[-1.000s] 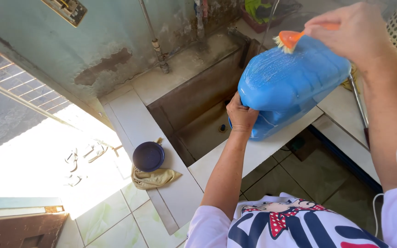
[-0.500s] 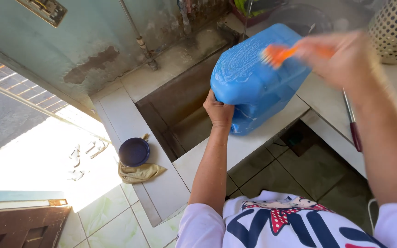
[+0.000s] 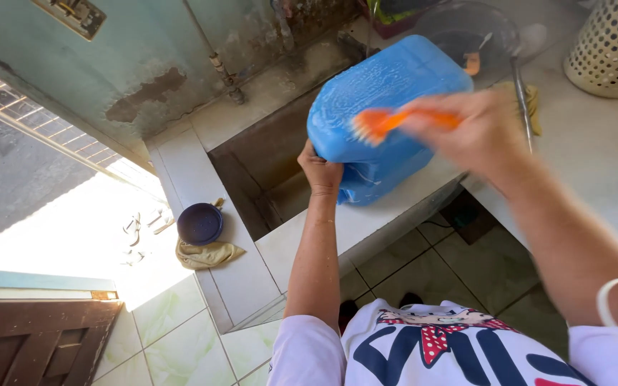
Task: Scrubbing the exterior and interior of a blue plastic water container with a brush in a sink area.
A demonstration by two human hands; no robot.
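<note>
A white tiled surface wraps around a deep, dark sunken basin, and on its near rim rests a large blue plastic jerrycan, tilted on its lower edge with a soapy film across its broad face. The left hand is closed around the can's lower left corner, steadying it against the rim. The right hand, blurred in the view, is wrapped around the handle of an orange scrubbing brush whose bristles lie against the can's upper face. Further left on the same tiled ledge sit a small dark-blue bowl and, touching it, a crumpled tan cloth. To the right the surface broadens into a pale slab that carries a white perforated basket at the far corner, with a dark round pan behind the can. The wall beyond the basin is pale green, stained and peeling, with a thin pipe running down it. Below the surface the floor is light green tile, and at the left strong sunlight falls across the ground, where a pair of sandals lies.
</note>
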